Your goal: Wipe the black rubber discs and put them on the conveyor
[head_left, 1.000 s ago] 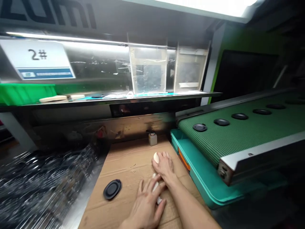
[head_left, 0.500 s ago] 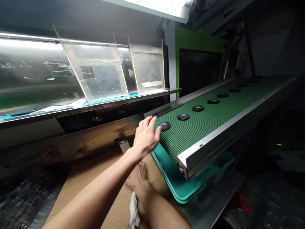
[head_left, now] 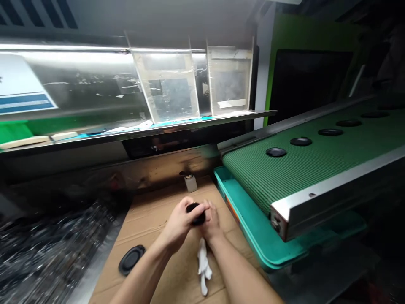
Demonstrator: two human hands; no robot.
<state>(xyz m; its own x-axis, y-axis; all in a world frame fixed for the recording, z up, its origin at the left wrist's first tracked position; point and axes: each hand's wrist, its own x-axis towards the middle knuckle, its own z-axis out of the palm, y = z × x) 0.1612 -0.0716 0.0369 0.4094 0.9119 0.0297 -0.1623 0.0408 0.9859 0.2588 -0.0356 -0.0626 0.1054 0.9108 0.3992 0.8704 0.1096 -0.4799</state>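
Observation:
Both hands meet over the cardboard point(head_left: 152, 228) in front of me. My left hand point(head_left: 177, 221) is closed round a black round plastic part point(head_left: 197, 218), its thumb lying across the top. On the other side of the part, my right hand point(head_left: 211, 221) has its fingers curled in against it; they are partly hidden. Another black round part point(head_left: 131, 259) with a raised rim lies on the cardboard by my left forearm. A crumpled white cloth point(head_left: 204, 268) lies between my forearms.
At the right, a green conveyor belt point(head_left: 259, 173) carries several black round parts point(head_left: 276, 152). Beneath its end sits a teal tray point(head_left: 268, 257). A small white bottle point(head_left: 190, 183) stands at the cardboard's far edge. Shiny clear plastic point(head_left: 53, 249) is heaped at left. A metal ledge point(head_left: 177, 130) runs behind.
My left hand has left the belt's end and come back over the cardboard with a black round part. Both hands are now together on it. The view has swung left.

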